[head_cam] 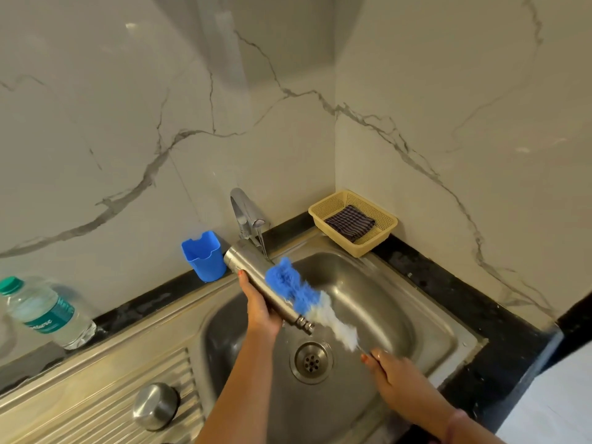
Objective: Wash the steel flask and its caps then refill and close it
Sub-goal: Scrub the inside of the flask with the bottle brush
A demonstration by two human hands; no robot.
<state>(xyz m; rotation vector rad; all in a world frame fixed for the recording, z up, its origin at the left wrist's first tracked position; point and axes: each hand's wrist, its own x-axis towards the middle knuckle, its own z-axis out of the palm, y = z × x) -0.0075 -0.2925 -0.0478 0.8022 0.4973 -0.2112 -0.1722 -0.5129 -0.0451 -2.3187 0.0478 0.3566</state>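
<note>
**Flask scrubbed on the outside, over the sink**

The left hand (260,307) held the steel flask (256,277) over the sink (442,334). Its fingers were wrapped around the body from below. The flask lay tilted, with its bottom up toward the tap (245,216) and its open threaded neck pointing down toward the drain (311,360). No cap was on the neck.

The right hand (397,376) was closed around the handle of a bottle brush (307,299). The blue and white bristles lay against the side of the flask, near the neck, and looked blurred.

One steel cap (156,406) stood on the ribbed drainboard (96,405), to the left of the basin. A plastic water bottle (45,312) with a green lid lay farther left, on the counter edge. A blue plastic holder (203,256) stood beside the tap. In the corner was a yellow basket (381,233) with a dark checked cloth (349,223) folded in it.
</note>
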